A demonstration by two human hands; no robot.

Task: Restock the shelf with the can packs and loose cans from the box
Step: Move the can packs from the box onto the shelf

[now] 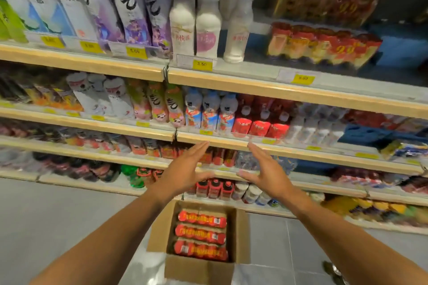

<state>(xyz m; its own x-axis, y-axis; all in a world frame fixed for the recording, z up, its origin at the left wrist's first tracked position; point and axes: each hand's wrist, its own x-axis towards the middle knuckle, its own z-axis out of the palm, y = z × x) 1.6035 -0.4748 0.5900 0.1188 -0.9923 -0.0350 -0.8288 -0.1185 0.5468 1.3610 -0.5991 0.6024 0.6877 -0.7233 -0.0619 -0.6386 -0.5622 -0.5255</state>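
Both forearms out; left hand (185,169), right hand (266,171) spread, empty. Can packs (201,235) in box (199,268): probably heavy, slick wrap; grip ends.

Open air lies between my flat palms at frame centre. At upper right, the shelf (347,69) has bare room around two stacked can packs (324,46).

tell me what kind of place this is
Most likely a shop's drinks aisle: long shelves packed with bottles, yellow price tags along the edges, and a cardboard box of red can packs on the floor.
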